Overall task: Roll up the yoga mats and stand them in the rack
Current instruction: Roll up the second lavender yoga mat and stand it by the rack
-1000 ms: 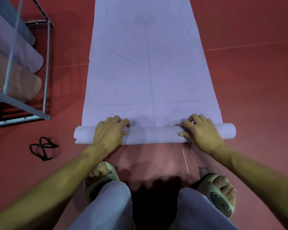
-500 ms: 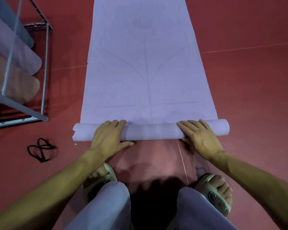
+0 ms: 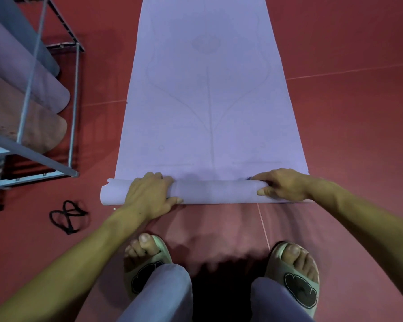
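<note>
Change: our right hand (image 3: 286,185) has slid outward to the roll's right end since half a second ago; our left hand (image 3: 150,194) has barely shifted.
Floor (image 3: 347,135): red, carrying everything we see.
Yoga mat (image 3: 207,101): lilac, lying flat away from us, its near end wound into a roll (image 3: 216,191) just ahead of our sandals (image 3: 298,280).
Rack (image 3: 33,94): grey metal frame at our left, rolled mats (image 3: 14,66) already in it.
Left hand: palm down on the roll's left part, fingers (image 3: 158,176) curled over the top, thumb at the near side.
Right hand: fingers clamped on the roll's right end.
Strap (image 3: 68,216): black, loose on the floor near the rack.
</note>
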Demonstrator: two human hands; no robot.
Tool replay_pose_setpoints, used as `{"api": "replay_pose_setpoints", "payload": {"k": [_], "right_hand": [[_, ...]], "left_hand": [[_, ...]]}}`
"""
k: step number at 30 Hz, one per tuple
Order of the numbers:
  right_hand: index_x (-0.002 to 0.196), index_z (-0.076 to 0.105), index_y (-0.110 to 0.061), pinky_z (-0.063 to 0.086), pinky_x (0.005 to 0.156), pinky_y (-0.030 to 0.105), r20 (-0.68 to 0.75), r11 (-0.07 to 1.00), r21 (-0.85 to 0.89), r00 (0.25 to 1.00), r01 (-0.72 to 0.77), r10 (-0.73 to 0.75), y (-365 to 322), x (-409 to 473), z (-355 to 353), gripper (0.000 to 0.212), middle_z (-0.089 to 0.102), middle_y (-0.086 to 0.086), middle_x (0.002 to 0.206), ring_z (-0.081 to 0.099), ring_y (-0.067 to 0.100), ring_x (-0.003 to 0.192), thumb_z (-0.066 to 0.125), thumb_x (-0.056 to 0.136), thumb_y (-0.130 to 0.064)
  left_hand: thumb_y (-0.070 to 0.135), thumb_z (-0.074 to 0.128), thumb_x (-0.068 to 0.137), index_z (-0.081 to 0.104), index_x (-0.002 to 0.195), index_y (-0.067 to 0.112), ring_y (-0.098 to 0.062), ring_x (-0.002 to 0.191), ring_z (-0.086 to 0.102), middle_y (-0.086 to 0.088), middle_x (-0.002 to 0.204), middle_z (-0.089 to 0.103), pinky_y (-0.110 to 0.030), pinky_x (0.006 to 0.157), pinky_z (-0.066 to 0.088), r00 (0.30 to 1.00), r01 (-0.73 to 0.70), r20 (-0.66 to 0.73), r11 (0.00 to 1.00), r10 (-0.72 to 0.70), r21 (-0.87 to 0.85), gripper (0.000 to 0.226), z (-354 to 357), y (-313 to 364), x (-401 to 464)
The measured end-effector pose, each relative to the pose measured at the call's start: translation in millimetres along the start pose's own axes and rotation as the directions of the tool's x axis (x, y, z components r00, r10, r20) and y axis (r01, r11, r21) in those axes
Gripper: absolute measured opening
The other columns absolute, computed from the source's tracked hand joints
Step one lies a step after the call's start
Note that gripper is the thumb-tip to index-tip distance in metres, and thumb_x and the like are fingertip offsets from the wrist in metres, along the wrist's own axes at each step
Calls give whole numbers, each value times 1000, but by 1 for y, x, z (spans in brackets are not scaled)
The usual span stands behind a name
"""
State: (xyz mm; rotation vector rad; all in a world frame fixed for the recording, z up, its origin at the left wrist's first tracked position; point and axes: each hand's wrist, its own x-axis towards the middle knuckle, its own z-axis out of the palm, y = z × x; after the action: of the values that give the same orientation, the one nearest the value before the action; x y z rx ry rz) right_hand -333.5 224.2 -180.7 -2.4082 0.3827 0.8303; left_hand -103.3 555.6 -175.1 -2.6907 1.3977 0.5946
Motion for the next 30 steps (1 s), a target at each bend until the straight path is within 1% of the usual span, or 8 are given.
{"api": "replay_pose_setpoints", "payload": {"k": [3,8,14,17,21,23,27,30], "right_hand": [[147,53,-41,46,106,35,95,996,86,995,-24,15,-1,7,4,48,64,-17,133,60,13,119,64,100,-45],[119,55,-34,47,98,34,-72,976,218,997,-21,38,-4,3,17,27,64,-7,119,61,22,113,72,98,-35],[137,61,-48,46,98,49,-337,992,-60,938,-111,84,-9,1,28,41,51,-4,121,46,28,114,64,97,-54],[130,62,-37,44,88,44,-466,988,-80,881,-133,81,-21,-5,32,34,59,-7,120,50,25,111,64,99,-49],[115,69,-25,43,80,42,-674,957,-251,736,-144,-66,-31,-14,53,16,58,1,119,47,30,101,65,101,-32],[118,69,-22,44,79,43,-705,956,-254,705,-149,-78,-35,-18,62,25,56,3,118,47,31,98,65,100,-39],[136,62,-19,49,84,48,-639,944,-296,765,-142,-85,-37,-24,66,69,57,4,124,52,32,105,78,83,-61],[136,66,-24,52,80,47,-592,960,-249,805,-126,-47,-34,-16,51,64,62,1,119,56,31,103,82,81,-53]], "left_hand": [[69,59,92,51,130,28,-30,108,62,-3,109,67,-39,78,42,998,10,60,999,-8,-36,56,-9,-8,-4],[69,59,93,57,122,29,-28,105,64,0,107,71,-37,76,42,997,33,71,996,-27,-84,49,-9,-9,3],[85,30,81,64,133,37,-28,115,52,0,120,62,-43,94,44,995,92,48,995,-90,-46,78,-6,-10,10],[86,31,88,64,134,42,-24,119,45,2,122,50,-45,100,40,994,113,2,993,-113,35,71,-6,-6,13],[77,41,96,60,135,37,-24,124,49,1,126,52,-48,100,42,990,142,14,986,-143,85,60,-10,2,18],[75,43,96,56,135,35,-24,125,52,3,128,56,-50,102,41,987,162,6,983,-163,82,57,-13,6,20],[75,48,93,55,121,35,-25,112,60,6,115,65,-48,96,40,979,163,-116,986,-166,-36,50,-8,-1,18],[62,55,98,64,114,29,-31,105,58,-3,113,62,-53,93,43,968,164,-205,984,-145,77,38,-3,9,16]]}}
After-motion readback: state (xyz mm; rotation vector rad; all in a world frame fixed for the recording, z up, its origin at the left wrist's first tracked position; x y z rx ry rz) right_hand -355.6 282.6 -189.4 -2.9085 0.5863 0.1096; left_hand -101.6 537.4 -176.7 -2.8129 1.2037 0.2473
